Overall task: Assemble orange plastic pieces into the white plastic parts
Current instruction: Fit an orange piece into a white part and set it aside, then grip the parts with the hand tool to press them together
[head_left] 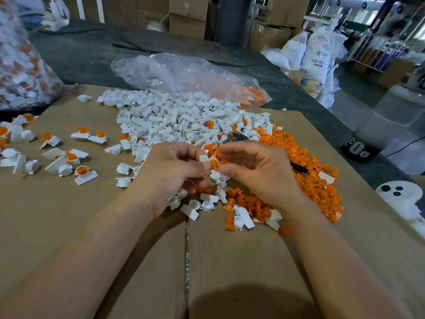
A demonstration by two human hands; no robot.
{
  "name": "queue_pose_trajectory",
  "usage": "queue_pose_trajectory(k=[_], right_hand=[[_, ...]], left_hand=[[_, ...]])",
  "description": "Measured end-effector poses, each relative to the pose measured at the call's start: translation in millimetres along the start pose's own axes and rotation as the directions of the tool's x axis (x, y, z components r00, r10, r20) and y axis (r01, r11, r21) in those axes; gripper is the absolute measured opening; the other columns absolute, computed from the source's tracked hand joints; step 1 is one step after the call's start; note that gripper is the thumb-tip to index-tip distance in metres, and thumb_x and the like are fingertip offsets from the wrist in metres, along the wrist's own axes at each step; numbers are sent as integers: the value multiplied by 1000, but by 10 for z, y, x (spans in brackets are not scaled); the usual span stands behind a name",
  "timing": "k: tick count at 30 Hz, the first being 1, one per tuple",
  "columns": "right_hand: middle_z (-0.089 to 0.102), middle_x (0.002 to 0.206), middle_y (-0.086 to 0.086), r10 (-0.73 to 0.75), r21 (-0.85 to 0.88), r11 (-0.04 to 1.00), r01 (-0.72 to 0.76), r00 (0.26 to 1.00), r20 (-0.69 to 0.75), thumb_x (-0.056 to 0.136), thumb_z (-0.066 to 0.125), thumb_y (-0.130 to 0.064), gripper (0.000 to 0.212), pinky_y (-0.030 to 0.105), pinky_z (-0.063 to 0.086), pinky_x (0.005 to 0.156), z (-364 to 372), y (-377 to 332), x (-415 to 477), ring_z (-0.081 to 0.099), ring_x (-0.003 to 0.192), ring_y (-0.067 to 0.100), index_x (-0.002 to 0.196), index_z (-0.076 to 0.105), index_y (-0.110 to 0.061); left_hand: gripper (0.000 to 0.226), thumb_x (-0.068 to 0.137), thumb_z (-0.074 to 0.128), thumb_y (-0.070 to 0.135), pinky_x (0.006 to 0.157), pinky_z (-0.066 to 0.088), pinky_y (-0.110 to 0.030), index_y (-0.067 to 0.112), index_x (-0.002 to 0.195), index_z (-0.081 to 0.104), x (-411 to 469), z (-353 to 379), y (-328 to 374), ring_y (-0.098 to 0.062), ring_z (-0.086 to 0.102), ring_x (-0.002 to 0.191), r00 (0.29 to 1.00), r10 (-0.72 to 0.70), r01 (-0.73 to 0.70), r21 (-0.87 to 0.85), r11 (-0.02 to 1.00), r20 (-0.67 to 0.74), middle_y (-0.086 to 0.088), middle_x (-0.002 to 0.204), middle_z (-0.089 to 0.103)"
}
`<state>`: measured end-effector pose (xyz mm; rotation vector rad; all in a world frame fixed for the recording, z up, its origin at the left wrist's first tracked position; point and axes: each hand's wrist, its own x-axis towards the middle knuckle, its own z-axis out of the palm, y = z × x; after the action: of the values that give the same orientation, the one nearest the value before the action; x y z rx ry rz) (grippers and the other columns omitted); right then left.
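Reaching in from the near edge, both forearms cross a brown cardboard surface (230, 261) with a seam running down its middle. The left hand (170, 171) has its fingers curled and pinches a white part (204, 157) between thumb and forefinger. The right hand (259, 171), fingers likewise curled, pinches an orange piece (215, 163) at its fingertips. The orange piece touches the white part, and both are held clear of the cardboard between the two hands. How far the piece is seated cannot be told.

Just below the hands lie scattered loose white parts (207, 204) mixed with a few orange ones. A heap of orange pieces (310, 178) spreads to the right of the right hand, and a black marker (299, 168) lies on it. To the left, well apart from the hands, assembled units (78, 162) lie scattered, each white with an orange insert.

Beyond the hands sits a large heap of white parts (174, 118), touching the orange heap along its right edge. Behind it, a clear plastic bag (184, 72) lies slumped on the dark grey bench (92, 54), with orange pieces in its right end. A second bag of assembled units (18, 65) stands at the far left. White resin sacks (319, 56) and cardboard boxes (188, 17) stand in the background.
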<state>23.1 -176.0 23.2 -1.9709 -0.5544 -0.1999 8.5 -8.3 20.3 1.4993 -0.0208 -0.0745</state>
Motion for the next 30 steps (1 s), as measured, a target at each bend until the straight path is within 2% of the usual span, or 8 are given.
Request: queue_pose_trajectory(k=[4,7,10,14,19,22,27,30], right_hand=[[61,111,-16,195,-321,911,-259,956,-217,78,66,-40,39,2,38,77,-365,97,76,55,99,-7,115,61,-29],[43,141,-3,414,-514,731,-449,890,-189,76,61,-54,71,29,32,98,-558,229,63,40,127,14,136,42,-23],[26,151,2,581,-659,581,-477,811,-75,55,49,-76,108,48,20,112,-570,288,81,26,137,23,144,25,-21],[23,152,2,608,-791,449,-417,790,-71,62,54,-76,104,59,10,111,-510,407,132,22,139,25,145,19,-24],[37,143,6,541,-768,476,-429,831,-129,65,66,-66,91,49,25,107,-467,427,151,33,131,27,140,34,-23],[44,135,7,466,-743,515,-427,867,-175,67,72,-50,80,42,34,101,-452,407,154,39,124,26,136,40,-23],[48,127,9,368,-736,534,-416,898,-240,69,72,-31,68,38,38,94,-444,376,151,43,117,26,130,46,-18],[49,115,4,224,-671,654,-349,937,-269,72,67,-19,57,29,34,80,-432,323,139,45,105,18,126,50,-18]], left_hand=[[14,74,67,-2,37,40,-15,9,69,60,10,-6,0,-11,57,41,1000,-20,19,-18,1000,-22,-2,51,62],[14,75,66,-3,37,40,-15,8,70,60,10,-12,1,-10,57,41,999,-32,32,-28,999,-21,0,51,62],[13,74,67,-2,37,40,-15,8,69,61,10,-13,1,-10,57,42,999,-32,31,-31,999,-20,0,52,63],[13,74,67,-2,37,40,-15,8,69,61,13,-4,-2,-10,57,41,999,-32,31,-37,999,-22,0,51,62],[13,74,68,-2,37,41,-16,7,73,60,8,3,-15,-10,58,41,999,-5,4,-11,1000,-37,1,49,61],[12,74,68,-3,37,40,-15,6,75,61,14,13,-24,-10,58,41,998,15,-15,15,1000,-53,1,47,58],[13,75,69,-3,37,41,-16,7,75,62,22,7,-34,-10,58,42,998,28,-25,42,999,-61,2,48,60],[14,75,69,-4,38,42,-16,7,70,61,24,-2,-34,-10,58,43,997,27,-25,25,999,-73,1,50,61]])
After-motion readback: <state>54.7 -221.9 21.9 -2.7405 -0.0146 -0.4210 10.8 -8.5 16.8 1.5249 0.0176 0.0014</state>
